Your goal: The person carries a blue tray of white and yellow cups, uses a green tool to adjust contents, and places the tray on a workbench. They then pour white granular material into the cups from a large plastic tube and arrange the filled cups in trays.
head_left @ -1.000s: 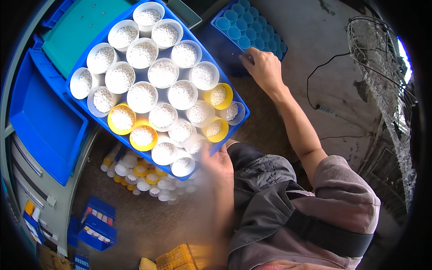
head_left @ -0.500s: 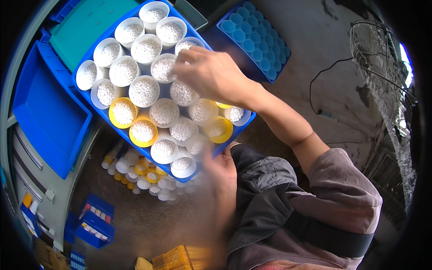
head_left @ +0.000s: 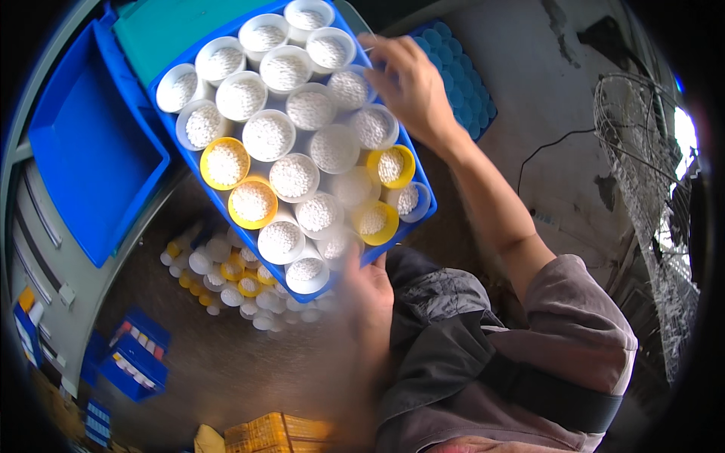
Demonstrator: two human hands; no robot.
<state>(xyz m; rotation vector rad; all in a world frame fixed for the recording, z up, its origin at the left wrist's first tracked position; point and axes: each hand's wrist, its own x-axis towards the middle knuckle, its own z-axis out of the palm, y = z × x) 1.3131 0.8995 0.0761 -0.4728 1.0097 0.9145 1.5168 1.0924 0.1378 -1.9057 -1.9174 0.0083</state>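
Observation:
A blue tray [head_left: 418, 169] is held tilted before me, filled with rows of round tubs. Most tubs are white, such as a white tub [head_left: 269, 135]; a few, like a yellow tub [head_left: 226, 163], are yellow. Small white round tips, resembling cotton swab ends, pack the tubs. My left hand [head_left: 371, 291] grips the tray at its near corner, its forearm blurred and some fingers hidden beneath. At the far right rim is my right hand [head_left: 408, 87], fingers curled in a pinch. A thin pale line shows by its fingertips, too small to name.
An empty blue bin [head_left: 98, 151] stands at the left, beside a teal surface [head_left: 162, 38]. Many more tubs [head_left: 234, 279] sit low below the tray. Behind my right hand lies a crate of light-blue cups [head_left: 461, 83]. A yellow crate [head_left: 264, 434] is at the bottom; a wire-cage fan [head_left: 638, 151] stands right.
My right hand has moved from above the tubs up and right to the tray's far right rim. The tray's far end has swung slightly right, with my left hand still on it.

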